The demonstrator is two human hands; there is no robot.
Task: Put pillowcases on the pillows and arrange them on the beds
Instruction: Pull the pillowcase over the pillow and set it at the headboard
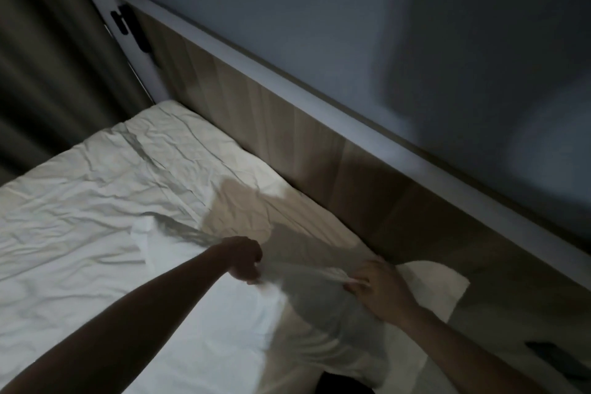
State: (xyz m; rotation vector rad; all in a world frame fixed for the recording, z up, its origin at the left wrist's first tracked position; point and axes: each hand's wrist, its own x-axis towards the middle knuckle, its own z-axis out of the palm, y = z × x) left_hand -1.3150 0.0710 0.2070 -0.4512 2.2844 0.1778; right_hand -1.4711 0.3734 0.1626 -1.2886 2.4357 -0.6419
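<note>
A bed (96,201) filled the left and centre of the frame, its white sheet creased all over and lit brightly at the left, falling into shadow toward the right. Along its far side ran a wooden headboard panel (319,144) topped by a pale rail, slanting from the upper left down to the right edge. Above that, the grey-blue wall (351,25) took up the whole upper right. A dark curtain (48,57) hung in folds down the upper left, beside a white post that carried a black fitting.

A white pillow (319,329) lay on the bed in the lower centre, near the headboard, its right corner poking out pale at the lower right. The pillowcase (198,297) covered it loosely, the cloth spreading leftward over the sheet, with a crumpled flap sticking up at centre left. Whether the pillow was fully inside could not be told, as the picture was dim and blurred there.

Two bare forearms reached in from the bottom edge. The left hand (244,257), in the lower centre, was closed into a fist with the edge of the pillowcase bunched inside it. The right hand (377,286), to the lower right, pinched the same edge between fingers and thumb, the cloth drawn into a taut ridge between the two hands.

A small dark object (556,358), too dim to identify, lay at the lower right corner.
</note>
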